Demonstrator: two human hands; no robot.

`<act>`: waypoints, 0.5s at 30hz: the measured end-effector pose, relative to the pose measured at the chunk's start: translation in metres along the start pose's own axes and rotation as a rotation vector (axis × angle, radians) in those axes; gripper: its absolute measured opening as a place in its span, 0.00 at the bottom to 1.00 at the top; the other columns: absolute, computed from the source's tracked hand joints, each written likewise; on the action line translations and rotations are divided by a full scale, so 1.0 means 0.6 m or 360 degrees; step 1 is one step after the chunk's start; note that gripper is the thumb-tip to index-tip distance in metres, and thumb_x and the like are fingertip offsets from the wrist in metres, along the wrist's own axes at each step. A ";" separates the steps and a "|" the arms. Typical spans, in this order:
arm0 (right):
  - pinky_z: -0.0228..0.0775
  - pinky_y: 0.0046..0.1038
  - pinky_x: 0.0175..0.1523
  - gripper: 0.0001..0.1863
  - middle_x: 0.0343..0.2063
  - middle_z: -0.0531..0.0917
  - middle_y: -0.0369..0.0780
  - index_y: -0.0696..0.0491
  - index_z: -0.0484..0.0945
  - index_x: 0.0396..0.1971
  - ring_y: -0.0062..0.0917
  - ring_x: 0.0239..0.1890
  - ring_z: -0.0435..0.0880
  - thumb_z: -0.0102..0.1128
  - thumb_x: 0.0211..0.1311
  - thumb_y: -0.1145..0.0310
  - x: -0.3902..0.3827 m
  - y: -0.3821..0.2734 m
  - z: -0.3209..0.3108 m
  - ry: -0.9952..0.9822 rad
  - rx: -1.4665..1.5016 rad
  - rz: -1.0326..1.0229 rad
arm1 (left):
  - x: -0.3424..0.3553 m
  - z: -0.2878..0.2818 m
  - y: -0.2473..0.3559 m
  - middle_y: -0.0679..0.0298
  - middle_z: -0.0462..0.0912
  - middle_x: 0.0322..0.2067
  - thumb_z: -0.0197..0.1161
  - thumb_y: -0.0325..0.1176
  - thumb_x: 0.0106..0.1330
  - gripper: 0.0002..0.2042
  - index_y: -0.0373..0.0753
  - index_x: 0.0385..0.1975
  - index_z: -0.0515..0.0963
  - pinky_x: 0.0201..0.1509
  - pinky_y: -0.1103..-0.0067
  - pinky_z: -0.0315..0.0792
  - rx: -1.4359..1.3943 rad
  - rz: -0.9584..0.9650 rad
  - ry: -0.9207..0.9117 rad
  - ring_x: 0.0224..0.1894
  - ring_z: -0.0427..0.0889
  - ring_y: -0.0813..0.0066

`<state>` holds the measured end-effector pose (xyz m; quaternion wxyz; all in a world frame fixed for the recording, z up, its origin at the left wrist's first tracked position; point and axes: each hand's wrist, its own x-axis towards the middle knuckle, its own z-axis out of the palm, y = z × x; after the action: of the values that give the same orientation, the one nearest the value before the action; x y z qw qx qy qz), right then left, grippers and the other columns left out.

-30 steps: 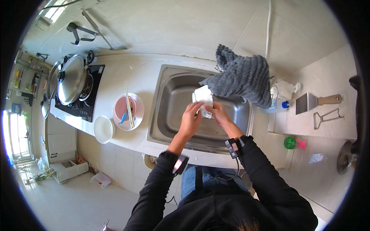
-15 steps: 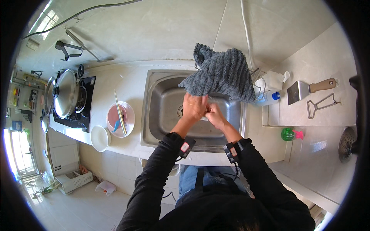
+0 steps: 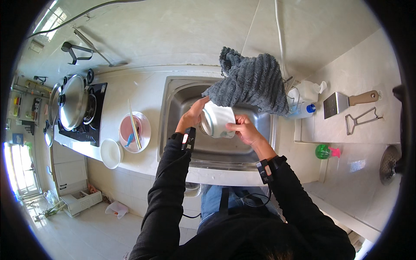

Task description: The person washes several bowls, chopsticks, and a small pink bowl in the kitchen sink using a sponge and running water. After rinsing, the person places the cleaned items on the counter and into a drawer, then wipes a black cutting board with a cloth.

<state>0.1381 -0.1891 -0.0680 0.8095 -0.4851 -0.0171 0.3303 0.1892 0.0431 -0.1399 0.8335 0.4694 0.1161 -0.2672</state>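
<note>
Over the stainless steel sink (image 3: 190, 149), a white bowl (image 3: 220, 116) with a greenish band and pattern is tipped on its side between my hands. My left hand (image 3: 193, 115) grips its left side near the rim, with some fingers hidden behind it. On the right, my right hand (image 3: 246, 130) pinches the bowl's edge, thumb on the outer face. A grey ribbed towel (image 3: 251, 84) hangs just above the bowl, covering the back of the sink and whatever holds it up.
Left on the counter stand a pink bowl (image 3: 127, 123) with chopsticks (image 3: 133, 125) and a white bowl (image 3: 112, 154). Further left, a lidded pot (image 3: 73, 104) sits on a black stove (image 3: 100, 104). Right of the sink are a blue-capped bottle (image 3: 301, 111) and green spray bottle (image 3: 323, 151).
My hands have moved apart, the left one leftward and the right one slightly right. The white bowl, mostly hidden behind them before, now shows between them. The towel stays put.
</note>
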 end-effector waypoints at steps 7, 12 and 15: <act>0.70 0.31 0.55 0.13 0.44 0.81 0.43 0.62 0.76 0.46 0.28 0.48 0.80 0.57 0.62 0.75 0.061 0.042 0.029 0.0225 0.0771 -0.0257 | -0.032 0.042 -0.083 0.63 0.76 0.52 0.42 0.48 0.73 0.24 0.36 0.58 0.69 0.61 0.74 0.65 -0.0743 0.0712 0.0534 0.55 0.74 0.70; 0.73 0.28 0.53 0.10 0.38 0.82 0.40 0.58 0.75 0.39 0.25 0.43 0.81 0.54 0.57 0.83 0.125 0.064 0.043 0.0258 0.1098 -0.0422 | -0.045 0.098 -0.104 0.44 0.55 0.64 0.47 0.47 0.73 0.32 0.29 0.66 0.48 0.68 0.67 0.52 0.0258 0.1255 0.1210 0.66 0.57 0.54; 0.73 0.32 0.52 0.13 0.41 0.82 0.43 0.62 0.76 0.39 0.30 0.44 0.81 0.50 0.52 0.83 0.138 0.067 0.032 -0.0093 0.1088 -0.0198 | -0.062 0.120 -0.097 0.37 0.54 0.62 0.62 0.43 0.63 0.42 0.26 0.66 0.44 0.68 0.64 0.52 0.1554 0.1276 0.1625 0.65 0.56 0.48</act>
<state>0.1755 -0.1162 -0.1141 0.9429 -0.1742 0.0417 0.2808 0.1220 -0.0294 -0.1269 0.4112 0.8501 0.1755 0.2782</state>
